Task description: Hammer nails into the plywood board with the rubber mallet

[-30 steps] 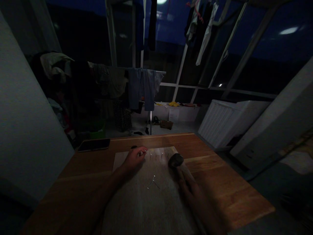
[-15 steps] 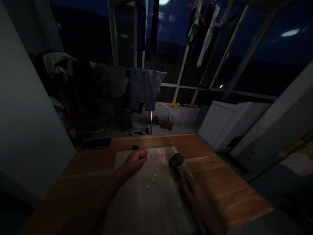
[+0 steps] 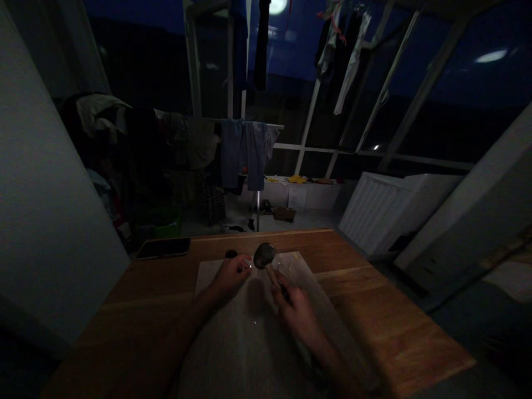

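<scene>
My right hand [image 3: 297, 307] is wrapped round the wooden handle of a hammer [image 3: 265, 255]. The dark, rounded head hangs over the far part of a pale wooden board [image 3: 233, 343], just right of my left hand [image 3: 230, 272]. My left fingertips are pinched together at the board's far left, with the bright tip of a nail [image 3: 250, 267] showing between them. Beyond the hammer's handle, a standing nail [image 3: 279, 264] is faintly visible. A small glint from a loose nail [image 3: 255, 322] shows on the board, in the hammer's shadow. The hammer hides other standing nails.
The board lies on a wooden table [image 3: 374, 310]. A phone-like dark slab [image 3: 164, 248] lies at the far left, and a dark round object [image 3: 231, 254] sits behind my left hand. Beyond are hanging clothes [image 3: 243, 155] and a white ribbed unit [image 3: 374, 210].
My right hand has swung the hammer leftward, from the board's right side to close by my left hand. My left hand stays in nearly the same place.
</scene>
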Action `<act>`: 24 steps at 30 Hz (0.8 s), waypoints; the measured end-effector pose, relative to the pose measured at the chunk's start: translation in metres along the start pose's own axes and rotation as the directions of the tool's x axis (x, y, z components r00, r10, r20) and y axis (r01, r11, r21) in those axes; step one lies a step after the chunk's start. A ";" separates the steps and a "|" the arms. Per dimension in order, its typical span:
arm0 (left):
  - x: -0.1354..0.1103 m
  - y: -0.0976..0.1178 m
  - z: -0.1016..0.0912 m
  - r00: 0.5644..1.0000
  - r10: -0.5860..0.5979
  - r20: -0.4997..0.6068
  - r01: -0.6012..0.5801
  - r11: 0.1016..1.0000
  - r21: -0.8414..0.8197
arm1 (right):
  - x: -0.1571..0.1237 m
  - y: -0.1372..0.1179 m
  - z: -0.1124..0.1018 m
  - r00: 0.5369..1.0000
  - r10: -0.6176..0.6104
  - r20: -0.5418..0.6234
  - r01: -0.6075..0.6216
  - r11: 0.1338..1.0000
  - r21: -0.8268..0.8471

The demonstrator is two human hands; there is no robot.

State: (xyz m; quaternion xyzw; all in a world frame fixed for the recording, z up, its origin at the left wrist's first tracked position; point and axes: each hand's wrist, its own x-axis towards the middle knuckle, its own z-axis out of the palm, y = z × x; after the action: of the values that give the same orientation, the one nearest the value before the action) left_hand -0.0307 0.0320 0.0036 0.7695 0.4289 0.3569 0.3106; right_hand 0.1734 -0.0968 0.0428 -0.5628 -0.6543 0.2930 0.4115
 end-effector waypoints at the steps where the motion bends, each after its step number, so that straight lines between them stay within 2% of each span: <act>1: 0.000 0.000 0.000 1.000 0.002 0.007 -0.002 1.000 -0.005 | 0.004 -0.002 0.005 1.000 -0.024 0.012 0.024 1.000 -0.002; 5: 0.001 -0.001 0.000 1.000 -0.004 -0.006 0.004 1.000 -0.007 | 0.011 -0.003 0.019 0.993 -0.104 0.059 0.103 0.995 0.016; 10: 0.002 -0.004 0.002 1.000 0.001 -0.011 -0.001 1.000 0.009 | 0.006 -0.001 0.022 0.996 -0.067 0.065 0.067 0.998 0.016; 14: 0.002 -0.011 0.006 1.000 0.030 -0.002 -0.030 1.000 -0.004 | -0.007 0.006 0.007 0.996 -0.046 0.078 0.040 0.996 0.075; 17: 0.000 -0.011 0.006 0.999 0.033 0.005 -0.033 0.999 0.012 | -0.025 0.017 -0.011 0.998 0.028 0.050 -0.031 0.998 0.058; 21: -0.007 0.011 -0.005 0.998 0.052 0.036 -0.058 0.982 0.181 | -0.050 0.030 -0.027 0.991 0.132 0.005 -0.132 0.991 -0.017; 23: -0.014 0.033 -0.012 0.988 0.091 0.121 -0.125 0.941 0.314 | -0.057 0.035 -0.028 0.989 0.147 -0.022 -0.148 0.989 -0.024; 24: -0.018 0.046 -0.015 0.972 0.106 0.209 -0.178 0.913 0.366 | -0.058 0.036 -0.027 0.988 0.150 -0.036 -0.151 0.988 -0.021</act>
State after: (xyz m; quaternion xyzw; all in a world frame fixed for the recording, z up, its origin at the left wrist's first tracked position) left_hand -0.0295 -0.0013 0.0426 0.8741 0.4025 0.2153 0.1660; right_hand 0.2160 -0.1486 0.0132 -0.6205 -0.6061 0.3057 0.3925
